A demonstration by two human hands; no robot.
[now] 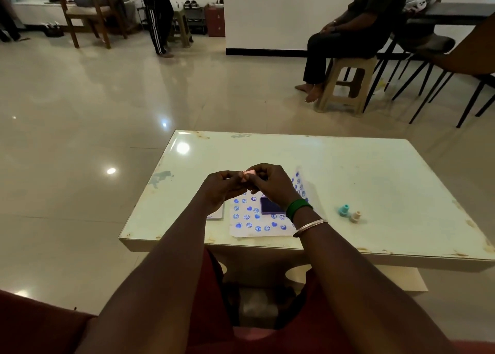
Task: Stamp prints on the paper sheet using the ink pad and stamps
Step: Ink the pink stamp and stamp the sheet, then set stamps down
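Note:
A small pink stamp [249, 172] is pinched between the fingertips of my left hand [223, 188] and my right hand [270, 184], raised above the table. Below them lies the white paper sheet [257, 226], covered with several blue smiley and heart prints. The dark blue ink pad [269, 206] rests on the sheet, partly hidden by my right wrist. To the right on the table lie a teal stamp [343, 210] and a beige stamp [355, 216].
The white low table [375, 171] has worn edges. A small white card or lid [215, 215] lies left of the sheet, mostly under my left forearm. A person sits on a stool [345, 85] beyond the table; chairs stand farther back.

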